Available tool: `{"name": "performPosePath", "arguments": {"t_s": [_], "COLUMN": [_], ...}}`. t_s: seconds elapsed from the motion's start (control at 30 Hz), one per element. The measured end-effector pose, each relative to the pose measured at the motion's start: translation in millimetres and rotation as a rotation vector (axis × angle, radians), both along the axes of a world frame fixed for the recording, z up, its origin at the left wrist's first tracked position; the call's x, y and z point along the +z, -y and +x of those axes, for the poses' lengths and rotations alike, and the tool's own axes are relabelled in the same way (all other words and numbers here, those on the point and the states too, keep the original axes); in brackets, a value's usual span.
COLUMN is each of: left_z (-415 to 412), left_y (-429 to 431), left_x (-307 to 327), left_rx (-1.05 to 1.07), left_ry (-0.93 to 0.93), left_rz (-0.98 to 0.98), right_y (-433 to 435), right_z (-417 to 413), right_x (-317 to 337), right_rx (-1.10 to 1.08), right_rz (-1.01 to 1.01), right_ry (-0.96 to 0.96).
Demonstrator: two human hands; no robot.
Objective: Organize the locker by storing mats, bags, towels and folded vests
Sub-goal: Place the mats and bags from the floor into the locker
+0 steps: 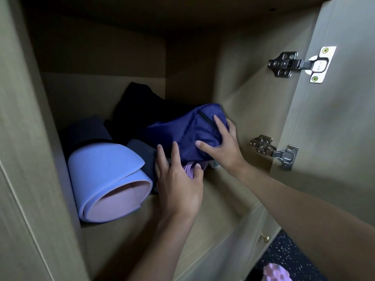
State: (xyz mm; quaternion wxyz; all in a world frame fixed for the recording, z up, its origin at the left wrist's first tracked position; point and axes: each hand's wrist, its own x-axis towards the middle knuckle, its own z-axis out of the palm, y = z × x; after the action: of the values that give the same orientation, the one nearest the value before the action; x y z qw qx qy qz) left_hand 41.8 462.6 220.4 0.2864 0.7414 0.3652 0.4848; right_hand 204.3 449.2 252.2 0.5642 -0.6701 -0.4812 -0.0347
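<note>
Inside the wooden locker [142, 224] a rolled lilac mat [105, 179] lies at the left on the shelf. A dark blue bag [182, 132] sits on top of folded cloth in the middle. My right hand [221, 142] grips the bag's front right end, with fingers spread over the fabric. My left hand [176, 179] rests against the stack below, fingers on the bag's lower edge and thumb on a folded lilac cloth [189, 169]. A black bag or garment [138, 102] stands behind, and a dark grey folded piece [142, 151] lies between the mat and the stack.
The locker door [334, 118] stands open at the right with two metal hinges [284, 63]. A lower drawer front with a small brass knob [265, 238] is below the shelf. A dark speckled floor [294, 258] and a pale purple object [278, 272] show at the bottom right.
</note>
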Motion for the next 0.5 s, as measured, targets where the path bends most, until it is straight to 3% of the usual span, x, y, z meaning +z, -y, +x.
{"name": "performPosePath", "arguments": {"t_s": [0.3, 0.5], "left_z": [2.0, 4.2], "left_y": [-5.1, -10.9], "left_x": [-5.3, -7.1], "left_rx": [0.019, 0.015], "left_ry": [0.022, 0.040], "left_rz": [0.020, 0.051], "right_y": [-20.4, -33.0], "right_z": [5.6, 13.1], "right_x": [0.5, -1.4], "right_rx": [-0.057, -0.058], "right_rz": [-0.009, -0.227], "right_ry": [0.104, 0.080]}}
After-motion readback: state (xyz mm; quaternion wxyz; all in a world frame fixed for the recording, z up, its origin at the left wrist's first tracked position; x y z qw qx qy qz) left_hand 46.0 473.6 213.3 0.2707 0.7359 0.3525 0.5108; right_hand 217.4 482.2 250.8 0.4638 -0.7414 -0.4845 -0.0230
